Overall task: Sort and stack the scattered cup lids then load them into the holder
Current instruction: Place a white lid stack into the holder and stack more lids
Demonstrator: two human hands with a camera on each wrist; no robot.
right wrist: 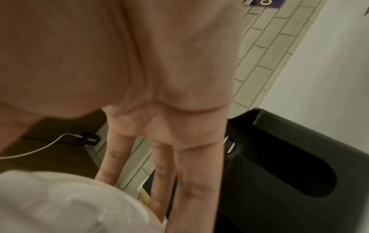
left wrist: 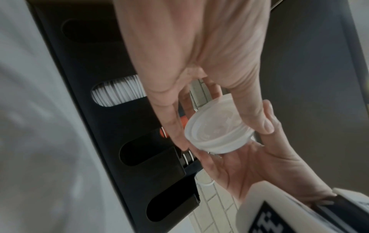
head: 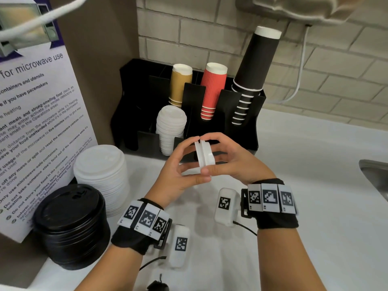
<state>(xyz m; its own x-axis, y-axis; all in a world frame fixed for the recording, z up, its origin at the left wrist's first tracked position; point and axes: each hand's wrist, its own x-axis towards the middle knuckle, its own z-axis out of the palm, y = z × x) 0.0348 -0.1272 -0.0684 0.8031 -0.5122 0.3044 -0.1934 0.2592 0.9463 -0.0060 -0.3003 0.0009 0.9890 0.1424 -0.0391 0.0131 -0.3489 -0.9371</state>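
Observation:
Two small white lids (head: 204, 156) stand on edge, pressed face to face, above the counter just in front of the black holder (head: 241, 106). My left hand (head: 190, 158) pinches them from the left with thumb below and fingers arched over the top. From the right, my right hand (head: 220, 156) pinches them the same way. In the left wrist view the lids (left wrist: 219, 134) sit between both hands' fingertips. The right wrist view shows a lid (right wrist: 69, 205) under my straightened fingers (right wrist: 189, 173). One holder slot holds a stack of small white lids (head: 171, 127).
A tall stack of larger white lids (head: 100, 171) and a stack of black lids (head: 71, 225) stand on the counter at the left, by a microwave notice (head: 37, 122). Gold (head: 180, 85), red (head: 213, 89) and black cups (head: 252, 70) fill the holder's back slots. A sink edge (head: 375, 179) lies at the right.

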